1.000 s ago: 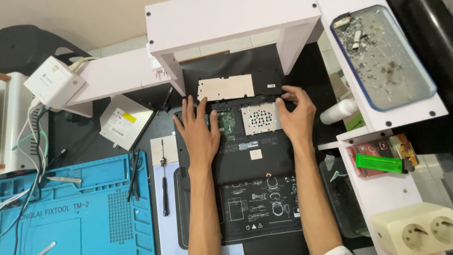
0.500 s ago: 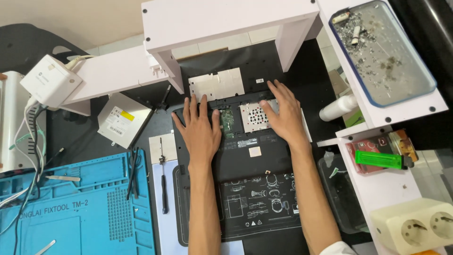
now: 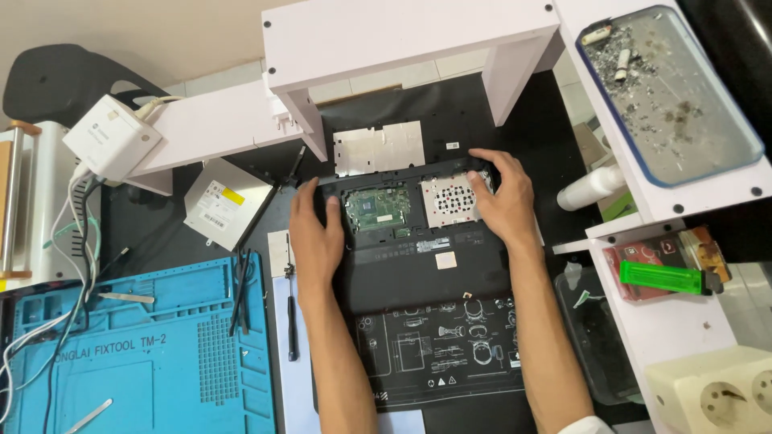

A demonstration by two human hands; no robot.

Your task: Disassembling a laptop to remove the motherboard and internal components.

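Black laptop [image 3: 426,265] I'm working on, lying upside down on the dark desk, bottom cover open near its far edge, green circuit board [image 3: 376,210] and perforated silver drive bay [image 3: 446,198] exposed, printed diagram panel nearest me

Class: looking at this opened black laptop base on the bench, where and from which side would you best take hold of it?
Probably by the far edge, near its two corners, coming from the near side. The laptop base lies flat and wide, so the left hand and right hand already sit there, clear of the exposed green board.

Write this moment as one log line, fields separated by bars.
left hand flat on open black laptop base | right hand grips its far edge | green circuit board exposed
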